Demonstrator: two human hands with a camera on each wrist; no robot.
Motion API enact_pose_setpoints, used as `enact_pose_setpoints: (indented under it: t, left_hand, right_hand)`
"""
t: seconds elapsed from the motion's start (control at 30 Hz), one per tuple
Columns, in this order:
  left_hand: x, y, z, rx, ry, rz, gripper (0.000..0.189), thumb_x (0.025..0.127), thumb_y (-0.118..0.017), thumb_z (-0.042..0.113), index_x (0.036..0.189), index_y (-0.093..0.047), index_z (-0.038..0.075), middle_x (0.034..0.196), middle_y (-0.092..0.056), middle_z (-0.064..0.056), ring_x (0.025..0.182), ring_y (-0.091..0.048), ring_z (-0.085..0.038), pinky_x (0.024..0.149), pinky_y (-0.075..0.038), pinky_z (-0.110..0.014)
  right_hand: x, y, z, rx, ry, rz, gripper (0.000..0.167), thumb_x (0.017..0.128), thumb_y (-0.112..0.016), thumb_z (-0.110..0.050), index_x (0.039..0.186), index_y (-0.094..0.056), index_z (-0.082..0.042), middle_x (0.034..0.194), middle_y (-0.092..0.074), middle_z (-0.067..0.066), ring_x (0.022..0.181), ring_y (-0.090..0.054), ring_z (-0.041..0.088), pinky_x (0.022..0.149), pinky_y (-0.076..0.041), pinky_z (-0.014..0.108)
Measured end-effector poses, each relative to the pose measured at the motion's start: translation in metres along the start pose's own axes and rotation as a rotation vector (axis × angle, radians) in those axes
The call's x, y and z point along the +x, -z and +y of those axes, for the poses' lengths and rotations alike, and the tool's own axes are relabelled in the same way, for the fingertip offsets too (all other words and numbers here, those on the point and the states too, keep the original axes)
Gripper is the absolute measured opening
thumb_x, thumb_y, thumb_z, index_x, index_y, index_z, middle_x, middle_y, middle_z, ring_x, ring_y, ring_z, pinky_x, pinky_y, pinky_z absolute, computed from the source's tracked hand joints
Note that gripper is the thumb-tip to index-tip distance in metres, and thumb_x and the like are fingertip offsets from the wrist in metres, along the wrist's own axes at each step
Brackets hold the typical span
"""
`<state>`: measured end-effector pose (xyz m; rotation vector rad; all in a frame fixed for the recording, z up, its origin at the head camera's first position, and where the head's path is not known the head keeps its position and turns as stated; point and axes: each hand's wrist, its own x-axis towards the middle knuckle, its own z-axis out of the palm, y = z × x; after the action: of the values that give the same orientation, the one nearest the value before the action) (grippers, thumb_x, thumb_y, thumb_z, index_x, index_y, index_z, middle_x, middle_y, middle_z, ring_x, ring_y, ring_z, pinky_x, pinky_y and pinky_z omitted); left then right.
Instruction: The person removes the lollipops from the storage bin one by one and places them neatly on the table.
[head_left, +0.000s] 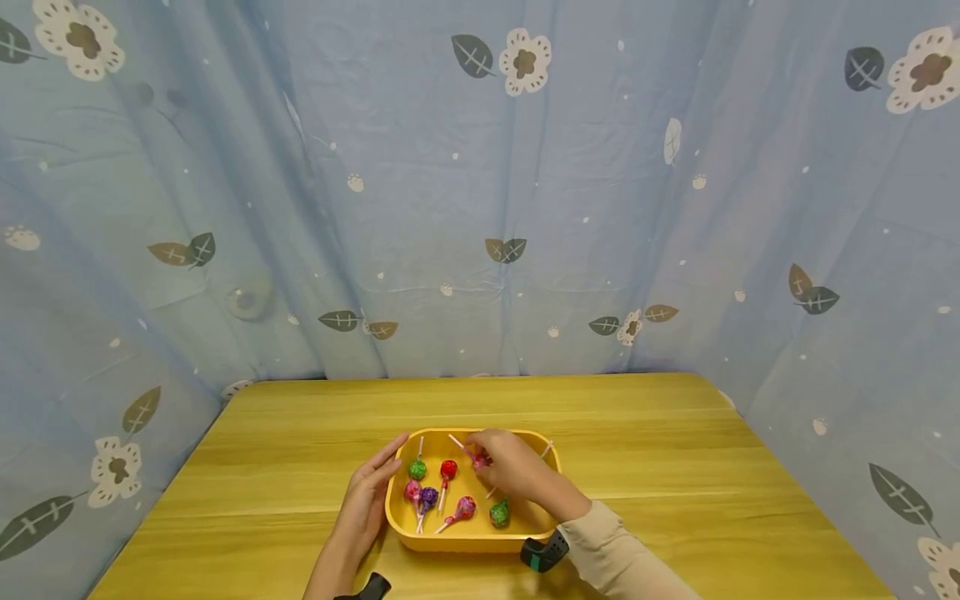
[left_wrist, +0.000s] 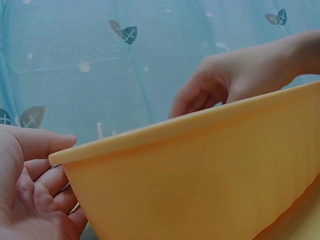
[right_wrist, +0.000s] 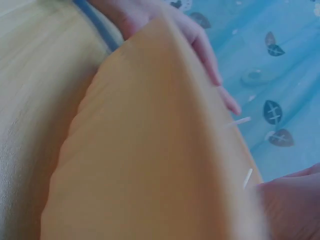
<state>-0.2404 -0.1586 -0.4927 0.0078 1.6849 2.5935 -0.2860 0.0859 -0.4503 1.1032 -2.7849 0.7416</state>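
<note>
A yellow rectangular tub [head_left: 450,543] stands on the table with several wrapped lollipops inside. My left hand [head_left: 365,500] rests against its left side, fingers fairly straight, with the thumb at the rim in the left wrist view. My right hand [head_left: 510,465] reaches over the right part of the tub. Its fingertips pinch a pink lollipop [head_left: 480,460], whose white stick points up and left. Around it lie a red lollipop [head_left: 448,469], a purple lollipop [head_left: 428,495] and a green lollipop [head_left: 499,512]. The right hand partly covers other lollipops.
The wood-grain table [head_left: 262,467] extends around the tub on all sides. Behind it hangs a blue curtain [head_left: 420,208] with leaves and flowers. A dark strap device [head_left: 545,552] sits at the right wrist, close to the tub's front right corner.
</note>
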Motion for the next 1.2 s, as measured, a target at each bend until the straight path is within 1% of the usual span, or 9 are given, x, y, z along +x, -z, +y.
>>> enact_pose_setpoints:
  t: [0.1, 0.2, 0.33, 0.43, 0.57, 0.77, 0.93, 1.13, 1.2]
  left_hand:
    - [-0.001, 0.001, 0.0, -0.004, 0.0, 0.005, 0.054, 0.096, -0.056, 0.014, 0.146, -0.04, -0.001, 0.156, -0.028, -0.009, 0.142, -0.021, -0.021, 0.116, -0.014, -0.037]
    - [-0.001, 0.002, 0.0, -0.005, -0.002, 0.006, 0.054, 0.096, -0.057, 0.015, 0.145, -0.04, -0.001, 0.156, -0.028, -0.01, 0.143, -0.02, -0.021, 0.116, -0.013, -0.037]
    - [-0.002, 0.002, -0.001, -0.003, -0.002, 0.006, 0.054, 0.096, -0.057, 0.015, 0.146, -0.04, -0.001, 0.156, -0.028, -0.01, 0.143, -0.021, -0.021, 0.116, -0.014, -0.037]
    - [-0.002, 0.002, -0.001, -0.005, -0.004, 0.002, 0.054, 0.096, -0.056, 0.014, 0.146, -0.04, -0.001, 0.156, -0.027, -0.01, 0.142, -0.021, -0.021, 0.116, -0.014, -0.037]
    - [-0.002, 0.002, -0.001, -0.008, -0.006, -0.003, 0.053, 0.097, -0.054, 0.013, 0.146, -0.039, -0.001, 0.156, -0.027, -0.01, 0.143, -0.02, -0.02, 0.116, -0.013, -0.037]
    - [-0.001, 0.002, -0.001, 0.007, -0.006, 0.006, 0.052, 0.098, -0.053, 0.013, 0.146, -0.04, 0.0, 0.155, -0.028, -0.01, 0.143, -0.02, -0.021, 0.116, -0.013, -0.037]
    - [-0.001, 0.001, 0.0, 0.007, -0.006, 0.008, 0.052, 0.097, -0.053, 0.012, 0.146, -0.04, -0.001, 0.155, -0.029, -0.01, 0.142, -0.021, -0.02, 0.116, -0.014, -0.037]
    - [0.0, 0.0, 0.0, -0.002, -0.008, 0.008, 0.052, 0.096, -0.054, 0.01, 0.145, -0.041, -0.002, 0.154, -0.03, -0.01, 0.141, -0.023, -0.02, 0.116, -0.015, -0.036]
    - [0.0, 0.0, -0.001, -0.001, -0.008, 0.007, 0.052, 0.096, -0.054, 0.01, 0.145, -0.041, -0.002, 0.154, -0.031, -0.011, 0.141, -0.024, -0.02, 0.116, -0.016, -0.036]
  right_hand:
    - [-0.004, 0.006, -0.001, 0.001, 0.001, 0.017, 0.035, 0.084, -0.071, -0.002, 0.118, -0.065, -0.004, 0.099, -0.066, 0.001, 0.084, -0.059, 0.009, 0.069, -0.051, 0.02]
    - [-0.008, 0.014, -0.001, 0.039, -0.006, 0.031, 0.036, 0.085, -0.072, -0.002, 0.12, -0.064, -0.003, 0.101, -0.066, 0.003, 0.088, -0.06, 0.012, 0.073, -0.052, 0.022]
    - [-0.016, 0.024, 0.003, 0.14, -0.018, 0.054, 0.038, 0.085, -0.072, -0.001, 0.121, -0.063, -0.001, 0.099, -0.066, 0.005, 0.088, -0.062, 0.016, 0.074, -0.054, 0.025]
    - [-0.022, 0.032, 0.008, 0.2, -0.044, 0.08, 0.037, 0.085, -0.071, -0.002, 0.122, -0.062, 0.0, 0.097, -0.066, 0.004, 0.088, -0.063, 0.017, 0.076, -0.055, 0.029]
    - [-0.03, 0.042, 0.016, 0.258, -0.089, 0.141, 0.038, 0.085, -0.071, -0.001, 0.122, -0.062, 0.0, 0.095, -0.065, 0.003, 0.087, -0.062, 0.017, 0.077, -0.055, 0.032]
    - [-0.044, 0.056, 0.03, 0.389, -0.159, 0.243, 0.04, 0.084, -0.072, 0.001, 0.123, -0.062, 0.0, 0.093, -0.064, 0.005, 0.086, -0.063, 0.02, 0.075, -0.056, 0.028]
    - [-0.057, 0.066, 0.045, 0.508, -0.213, 0.306, 0.043, 0.084, -0.073, -0.002, 0.126, -0.061, -0.001, 0.097, -0.065, 0.009, 0.089, -0.064, 0.023, 0.077, -0.056, 0.028]
    - [-0.073, 0.074, 0.059, 0.553, -0.264, 0.359, 0.046, 0.085, -0.074, -0.008, 0.128, -0.06, -0.004, 0.101, -0.066, 0.011, 0.093, -0.063, 0.026, 0.08, -0.054, 0.027]
    - [-0.077, 0.074, 0.064, 0.561, -0.271, 0.372, 0.046, 0.085, -0.074, -0.009, 0.128, -0.059, -0.002, 0.102, -0.066, 0.014, 0.093, -0.063, 0.027, 0.078, -0.054, 0.028]
